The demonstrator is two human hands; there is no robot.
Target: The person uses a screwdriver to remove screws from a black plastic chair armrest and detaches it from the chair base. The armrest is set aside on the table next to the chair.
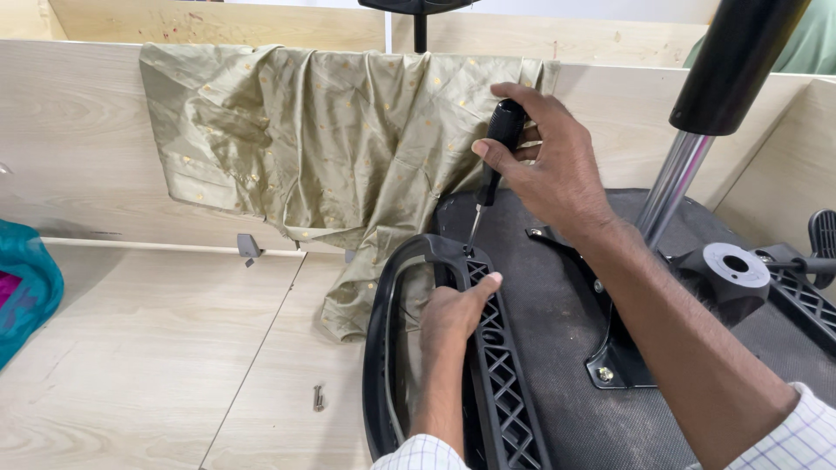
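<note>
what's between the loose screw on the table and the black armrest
Nothing: in the head view, only bare light wood table lies between the loose screw and the black armrest.

You are wearing a light shirt with a fine checked pattern, thin blue lines crossing on white. Its sleeves are showing only at the bottom edge of the view, one cuff on each arm, and they are leaving your forearms bare from there up. Your left hand (453,312) and your right hand (549,165) are both bare, with no gloves. No rings, watch or bands are showing on your fingers or wrists. Your nails are looking short and plain.
</note>
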